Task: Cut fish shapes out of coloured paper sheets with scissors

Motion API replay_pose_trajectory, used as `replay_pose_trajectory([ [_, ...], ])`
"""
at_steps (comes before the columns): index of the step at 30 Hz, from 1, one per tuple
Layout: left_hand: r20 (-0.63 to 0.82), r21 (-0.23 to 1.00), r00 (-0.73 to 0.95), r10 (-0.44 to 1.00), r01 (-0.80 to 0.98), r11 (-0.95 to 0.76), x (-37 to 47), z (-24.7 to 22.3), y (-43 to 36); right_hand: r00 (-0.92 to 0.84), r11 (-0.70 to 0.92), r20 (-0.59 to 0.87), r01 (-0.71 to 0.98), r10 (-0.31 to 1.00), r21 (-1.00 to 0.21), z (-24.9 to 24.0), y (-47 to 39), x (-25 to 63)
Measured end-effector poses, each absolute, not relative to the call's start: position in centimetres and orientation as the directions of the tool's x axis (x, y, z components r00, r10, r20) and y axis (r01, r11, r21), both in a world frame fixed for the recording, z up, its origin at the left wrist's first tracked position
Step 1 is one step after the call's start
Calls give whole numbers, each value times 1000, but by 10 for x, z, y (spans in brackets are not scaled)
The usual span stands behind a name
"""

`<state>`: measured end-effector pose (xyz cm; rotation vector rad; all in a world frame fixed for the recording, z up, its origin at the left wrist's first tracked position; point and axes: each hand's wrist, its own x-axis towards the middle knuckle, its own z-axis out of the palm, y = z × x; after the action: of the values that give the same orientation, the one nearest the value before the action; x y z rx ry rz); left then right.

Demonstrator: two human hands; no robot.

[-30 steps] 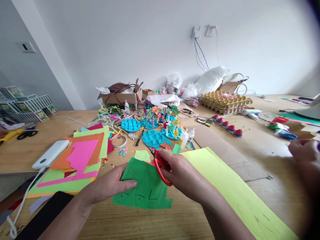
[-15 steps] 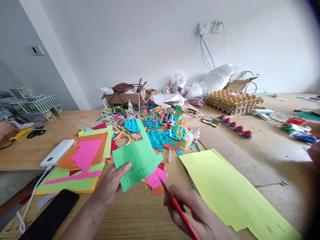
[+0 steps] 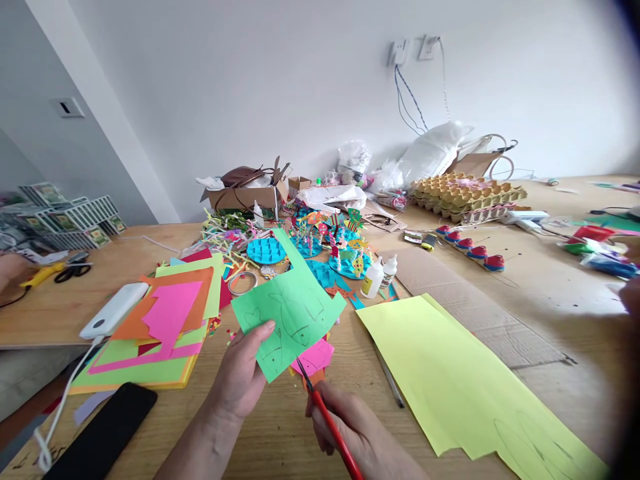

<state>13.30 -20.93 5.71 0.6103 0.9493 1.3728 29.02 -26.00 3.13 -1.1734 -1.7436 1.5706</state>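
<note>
My left hand (image 3: 243, 373) pinches the lower left edge of a green sheet of paper (image 3: 287, 307), thumb on top. Fish outlines and a heart are drawn on it in pencil, and a narrow strip sticks up from its top. In my right hand (image 3: 345, 417) are red-handled scissors (image 3: 327, 420). Their dark tips lie at the sheet's lower edge, pointing up and left; whether they touch the paper I cannot tell. Just beneath, a pink paper piece (image 3: 319, 360) with drawn lines rests on the table over other cut pieces, partly covered by the green sheet.
Stacked coloured paper (image 3: 175, 307), a white power bank (image 3: 114, 311) and a black phone (image 3: 103, 433) lie left. Glue bottles (image 3: 373, 278) stand beyond, near blue paper discs (image 3: 266, 251). Yellow paper (image 3: 450, 373) lies right, with a pen (image 3: 393, 380) beside it. Another person's hand (image 3: 13, 270) shows far left.
The green sheet has shifted slightly right and turned a little in my left hand. My right hand has brought the scissors left, closer to the sheet's lower edge. The pen now shows.
</note>
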Motion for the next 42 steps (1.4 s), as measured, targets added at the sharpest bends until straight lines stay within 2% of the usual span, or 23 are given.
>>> replay_pose_trajectory([
  [12,-225,795,-9,974,-579,179,135,54,-213,-497,-130,-203,178,844,-975,42,-259,286],
  [27,-261,760,15,965,-613,215,135,53,-214,-476,-96,-152,141,866,-985,23,-262,281],
  [31,-203,813,48,978,-548,195,130,52,-214,-464,-78,-138,145,875,-986,20,-262,281],
  [35,-69,918,231,971,-367,152,117,53,-213,-452,-100,-143,118,881,-988,22,-263,283],
  [38,-62,961,319,946,-236,143,107,54,-212,-447,-119,-159,116,880,-986,22,-264,282],
  [42,-58,969,338,939,-207,135,104,54,-212,-449,-147,-174,93,877,-985,20,-264,280],
])
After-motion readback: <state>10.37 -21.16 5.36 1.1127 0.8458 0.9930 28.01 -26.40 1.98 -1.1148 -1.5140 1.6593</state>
